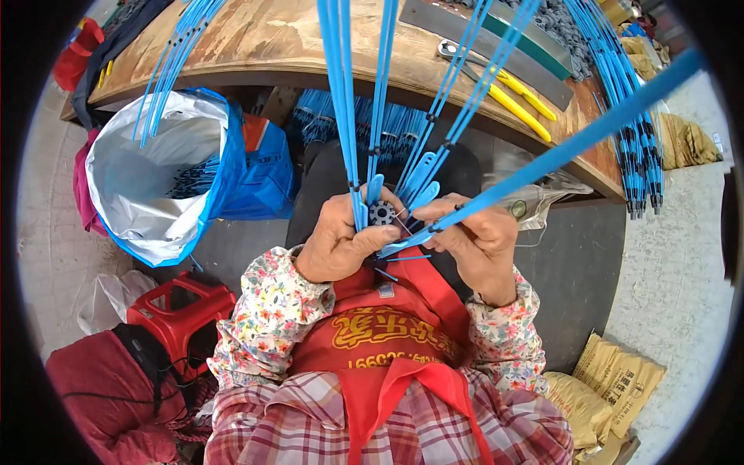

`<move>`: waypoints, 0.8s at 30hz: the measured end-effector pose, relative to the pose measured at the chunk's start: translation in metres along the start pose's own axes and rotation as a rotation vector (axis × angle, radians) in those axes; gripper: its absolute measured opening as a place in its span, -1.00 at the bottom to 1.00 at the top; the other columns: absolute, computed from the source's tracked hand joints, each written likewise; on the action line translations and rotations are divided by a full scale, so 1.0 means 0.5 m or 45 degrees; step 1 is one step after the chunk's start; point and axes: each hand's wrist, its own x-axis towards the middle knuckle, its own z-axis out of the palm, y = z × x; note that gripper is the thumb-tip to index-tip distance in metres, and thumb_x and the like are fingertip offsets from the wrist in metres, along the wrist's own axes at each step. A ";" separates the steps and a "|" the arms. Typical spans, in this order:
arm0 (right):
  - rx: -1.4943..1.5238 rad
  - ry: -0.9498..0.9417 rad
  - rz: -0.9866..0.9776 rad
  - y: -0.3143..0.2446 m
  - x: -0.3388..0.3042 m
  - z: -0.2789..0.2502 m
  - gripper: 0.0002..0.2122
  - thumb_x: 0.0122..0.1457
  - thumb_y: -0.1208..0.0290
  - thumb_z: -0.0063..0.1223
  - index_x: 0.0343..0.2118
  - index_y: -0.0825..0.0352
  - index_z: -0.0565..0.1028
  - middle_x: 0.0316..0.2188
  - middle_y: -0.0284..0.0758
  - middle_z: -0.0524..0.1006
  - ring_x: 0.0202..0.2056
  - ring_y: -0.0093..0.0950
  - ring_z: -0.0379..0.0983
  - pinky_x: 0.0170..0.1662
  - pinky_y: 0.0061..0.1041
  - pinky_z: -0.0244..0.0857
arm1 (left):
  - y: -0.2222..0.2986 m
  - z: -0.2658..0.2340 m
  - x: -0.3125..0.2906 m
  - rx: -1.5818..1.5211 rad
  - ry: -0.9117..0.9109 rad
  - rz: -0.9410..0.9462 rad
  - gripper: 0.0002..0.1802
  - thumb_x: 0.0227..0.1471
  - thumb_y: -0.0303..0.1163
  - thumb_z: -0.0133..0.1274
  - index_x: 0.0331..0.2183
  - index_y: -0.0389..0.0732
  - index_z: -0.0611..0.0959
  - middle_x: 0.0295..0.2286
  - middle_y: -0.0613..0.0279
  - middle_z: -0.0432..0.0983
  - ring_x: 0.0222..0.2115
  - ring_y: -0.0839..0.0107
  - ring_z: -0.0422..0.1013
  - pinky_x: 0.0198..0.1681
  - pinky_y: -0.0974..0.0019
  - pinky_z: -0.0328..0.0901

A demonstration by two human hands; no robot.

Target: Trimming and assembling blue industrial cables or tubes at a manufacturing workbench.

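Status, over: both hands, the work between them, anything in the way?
Left hand closed around round, dark-grey, toothed hub. Right hand holding long, slim, blue rod. That rod slants across right hand.

There are 2 hands (335, 236), 1 notched hub (381, 215), 1 pr. pliers (519, 114), 1 stool (172, 324) &, lower R, approx. 2 sacks (620, 381).

Your rods (335, 85) are bright blue, banded black; your hub (382, 213) is dark grey. Your sleeves (267, 310) carry a multicolour floral print on white. Your apron (380, 341) is red, lettered in yellow; your shirt (287, 426), red-and-white plaid. Counter (256, 39): brown. Stool (182, 314): red. Pliers (518, 111): yellow-handled.
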 end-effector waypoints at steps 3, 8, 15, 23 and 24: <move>-0.042 0.011 0.005 0.010 -0.008 -0.009 -0.81 0.01 0.68 0.03 -0.27 0.49 0.53 -0.51 -0.26 0.50 -0.51 -0.54 0.44 -0.44 -0.63 0.30 | -0.010 0.010 -0.002 -0.005 -0.077 0.036 -0.74 0.01 -0.32 0.11 -0.37 -0.35 0.52 -0.56 0.19 0.45 -0.59 0.49 0.36 -0.49 0.44 0.24; -0.211 -0.081 -0.075 0.002 -0.004 -0.019 -0.80 0.01 0.66 0.07 -0.25 0.47 0.54 -0.50 -0.28 0.51 -0.46 -0.54 0.44 -0.41 -0.63 0.30 | -0.002 0.026 -0.002 0.057 -0.140 0.063 -0.74 0.01 -0.34 0.11 -0.36 -0.35 0.50 -0.55 0.11 0.43 -0.57 0.37 0.38 -0.46 0.37 0.26; -0.146 -0.187 0.315 -0.039 0.003 -0.028 -0.76 -0.03 0.61 0.20 -0.24 0.47 0.52 -0.49 -0.30 0.53 -0.45 -0.60 0.45 -0.39 -0.65 0.32 | -0.009 0.026 -0.003 -0.006 -0.224 0.030 -0.73 0.01 -0.32 0.11 -0.34 -0.34 0.48 -0.55 0.13 0.40 -0.55 0.34 0.38 -0.45 0.33 0.26; -0.105 -0.165 0.393 -0.029 0.001 -0.017 -0.87 -0.02 0.62 0.18 -0.39 0.45 0.48 -0.51 -0.33 0.51 -0.46 -0.65 0.44 -0.43 -0.65 0.31 | -0.003 0.023 -0.001 -0.051 -0.258 -0.059 -0.73 0.03 -0.31 0.09 -0.34 -0.32 0.47 -0.57 0.17 0.37 -0.57 0.39 0.34 -0.47 0.34 0.24; -0.251 -0.180 0.315 -0.027 0.002 -0.015 -0.89 -0.01 0.62 0.17 -0.42 0.44 0.46 -0.52 -0.34 0.50 -0.47 -0.65 0.43 -0.45 -0.64 0.30 | -0.003 0.018 0.000 -0.022 -0.267 -0.064 -0.74 0.03 -0.31 0.09 -0.34 -0.32 0.47 -0.58 0.18 0.36 -0.58 0.39 0.32 -0.48 0.34 0.23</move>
